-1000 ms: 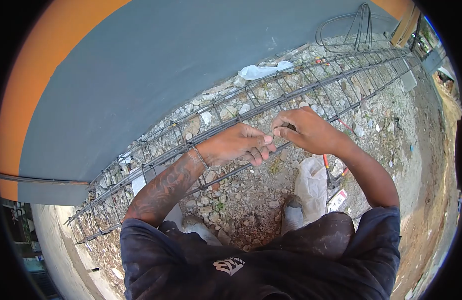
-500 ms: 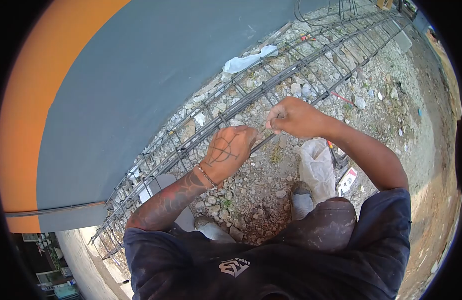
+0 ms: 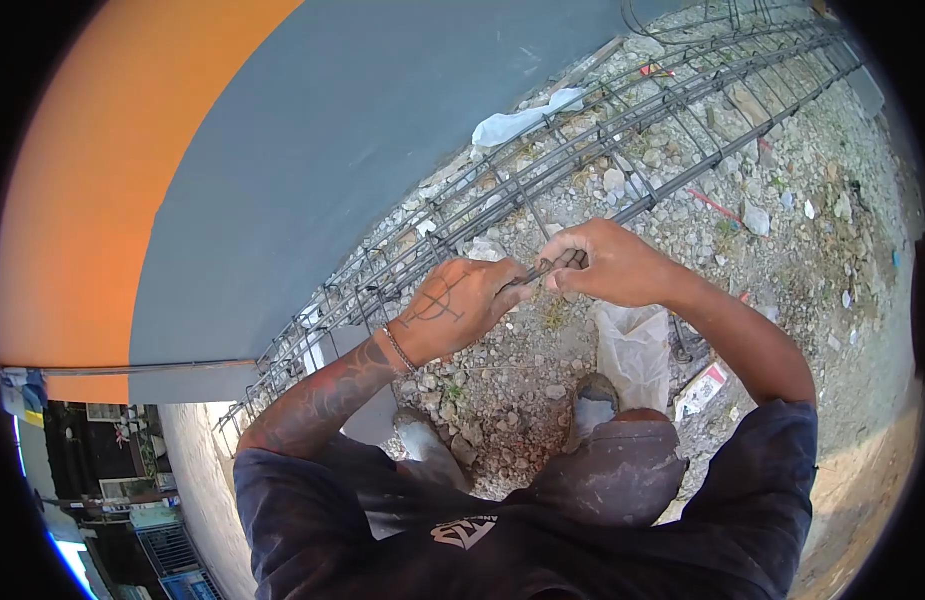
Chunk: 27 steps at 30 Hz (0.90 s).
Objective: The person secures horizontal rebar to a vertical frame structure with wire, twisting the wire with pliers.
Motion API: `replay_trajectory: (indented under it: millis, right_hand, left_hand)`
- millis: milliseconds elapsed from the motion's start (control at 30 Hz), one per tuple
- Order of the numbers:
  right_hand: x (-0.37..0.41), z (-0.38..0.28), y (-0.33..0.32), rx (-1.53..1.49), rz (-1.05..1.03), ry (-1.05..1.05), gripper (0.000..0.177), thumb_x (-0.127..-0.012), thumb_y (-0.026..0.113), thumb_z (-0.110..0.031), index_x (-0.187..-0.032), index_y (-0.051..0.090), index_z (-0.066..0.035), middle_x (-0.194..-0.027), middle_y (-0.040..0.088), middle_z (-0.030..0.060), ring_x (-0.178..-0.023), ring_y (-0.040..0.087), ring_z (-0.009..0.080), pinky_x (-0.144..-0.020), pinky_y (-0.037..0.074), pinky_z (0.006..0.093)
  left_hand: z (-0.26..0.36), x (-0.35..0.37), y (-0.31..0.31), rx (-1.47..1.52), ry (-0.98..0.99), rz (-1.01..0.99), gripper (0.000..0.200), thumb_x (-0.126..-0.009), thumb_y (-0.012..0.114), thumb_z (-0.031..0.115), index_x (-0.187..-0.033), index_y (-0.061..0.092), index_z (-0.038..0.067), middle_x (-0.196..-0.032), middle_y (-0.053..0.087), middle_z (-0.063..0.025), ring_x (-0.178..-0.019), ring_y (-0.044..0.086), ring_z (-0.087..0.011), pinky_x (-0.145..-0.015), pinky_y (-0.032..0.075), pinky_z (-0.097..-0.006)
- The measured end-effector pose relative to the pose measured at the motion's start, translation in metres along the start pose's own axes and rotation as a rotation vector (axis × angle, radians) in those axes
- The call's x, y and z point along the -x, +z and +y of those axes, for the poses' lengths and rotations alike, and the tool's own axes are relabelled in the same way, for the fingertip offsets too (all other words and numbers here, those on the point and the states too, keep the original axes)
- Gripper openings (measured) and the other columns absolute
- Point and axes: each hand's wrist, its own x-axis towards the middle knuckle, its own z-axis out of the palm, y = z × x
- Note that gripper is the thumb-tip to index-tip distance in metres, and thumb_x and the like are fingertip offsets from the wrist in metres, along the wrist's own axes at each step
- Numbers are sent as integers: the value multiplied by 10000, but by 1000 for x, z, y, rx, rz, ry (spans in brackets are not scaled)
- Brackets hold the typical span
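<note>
A long rebar cage [image 3: 682, 185] of dark bars and stirrups runs diagonally in front of me, above stony ground. My left hand [image 3: 464, 302], tattooed on its back and with a bracelet at the wrist, is closed around the cage's near bar, thumb and fingers pinched together. Just to its right, my right hand [image 3: 612, 264] curls its fingers and thumb about the same bar, close to where a stirrup meets it. The fingertips of both hands nearly touch. Any thin wire between them is too small to make out.
A grey and orange wall [image 3: 312, 170] rises beyond the cage. White plastic [image 3: 522, 120] lies along its foot. By my right boot [image 3: 592, 405] are a whitish plastic bag [image 3: 632, 350] and a red-and-white packet [image 3: 700, 390]. Loose rubble covers the ground.
My right hand has come down onto the near bar and curled around it. The left hand has shifted slightly right along it. The whole view has tilted a little.
</note>
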Motion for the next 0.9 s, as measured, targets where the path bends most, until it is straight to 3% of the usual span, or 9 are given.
replay_trajectory:
  millis: [200,333,433,500,533,633,733,800,900]
  right_hand:
    - [13,10,-7,94,118,-155,275,-744,579,-155,-935,619,39,-819,633,187,-778,630,287,-713,478,374]
    - [19,10,-17,50,159,-223,267,-736,566,-138,-935,618,33,-825,630,192,-747,622,297,-700,479,370]
    - [21,12,-27,40,107,-167,264,-745,566,-134,-956,613,17,-871,622,178,-780,610,298,-719,474,373]
    - [23,8,-35,113,79,-252,251,-755,560,-126,-966,611,1,-890,612,163,-811,598,295,-737,467,376]
    - [25,7,-38,169,52,-343,240,-766,554,-119,-976,610,-16,-910,602,148,-841,587,292,-755,460,379]
    - [19,4,-45,180,-53,-425,195,-754,564,-64,-939,621,-53,-928,581,97,-830,572,248,-741,464,373]
    - [12,0,-53,250,-25,-412,211,-749,566,-54,-953,620,-54,-953,577,99,-858,569,242,-753,464,368]
    - [10,-4,-59,328,14,-420,235,-760,583,-74,-993,612,-65,-961,577,99,-850,565,237,-747,463,366]
    - [24,-8,-54,275,433,-167,287,-802,618,-206,-1000,597,1,-905,592,135,-836,571,247,-760,452,368]
  left_hand:
    - [18,-14,-2,-288,150,-56,181,-838,582,190,-910,614,27,-690,607,-145,-647,603,-306,-586,471,-393]
    - [21,-17,3,-243,182,-6,179,-848,567,183,-919,619,28,-684,603,-152,-644,594,-315,-582,463,-395]
    - [27,-21,5,-61,105,27,206,-879,550,204,-930,623,19,-635,579,-115,-572,581,-242,-556,449,-375]
    - [33,-23,-7,384,-239,-273,277,-924,502,260,-955,620,11,-614,548,-50,-570,531,-130,-563,430,-325]
    - [28,-24,-5,403,-237,-266,277,-924,502,260,-955,620,11,-614,548,-50,-570,531,-130,-563,430,-325]
    - [20,-22,-4,937,-303,-546,349,-958,431,317,-1033,589,15,-691,554,-10,-663,496,-80,-661,411,-240]
    - [14,-22,11,1294,-388,-493,325,-956,440,289,-1077,561,13,-789,577,-24,-720,522,-89,-692,434,-244]
    - [3,-32,18,1309,-321,-516,298,-951,455,255,-1103,536,12,-902,581,-40,-779,536,-100,-719,450,-257]
    - [-5,-51,33,1512,-221,-205,284,-937,485,239,-1115,528,22,-961,562,-20,-805,524,-93,-770,439,-276]
